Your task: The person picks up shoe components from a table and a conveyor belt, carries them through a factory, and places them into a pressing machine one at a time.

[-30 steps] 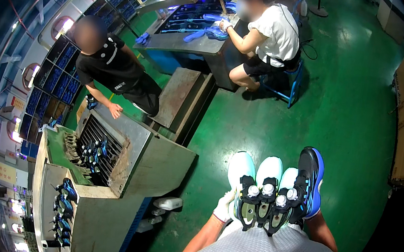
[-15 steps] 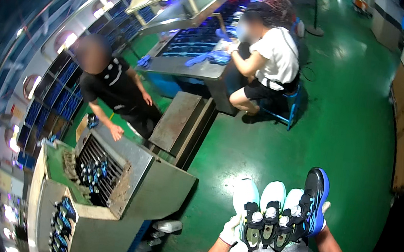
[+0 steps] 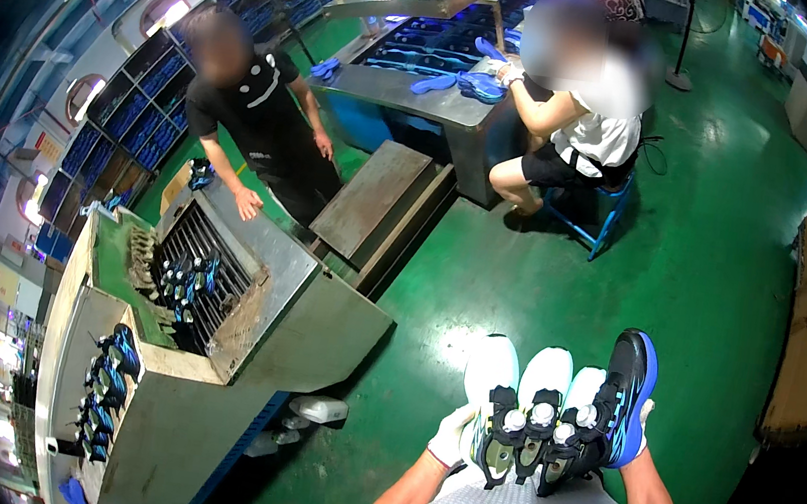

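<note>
The person carries a row of shoes [image 3: 555, 412] pressed against their chest, soles facing up. Three are white and the one at the right end is black and blue. The left hand [image 3: 450, 437], in a white glove, holds the left end of the row. The right hand [image 3: 642, 422] holds the right end, but it is mostly hidden, so I cannot tell how its grip sits. Below is a green floor [image 3: 701, 289]. To the left stands a grey metal machine [image 3: 246, 303] with dark shoes inside. A person in black [image 3: 248, 122] leans on it. Another person in white [image 3: 590, 124] sits at a table [image 3: 412, 97].
</note>
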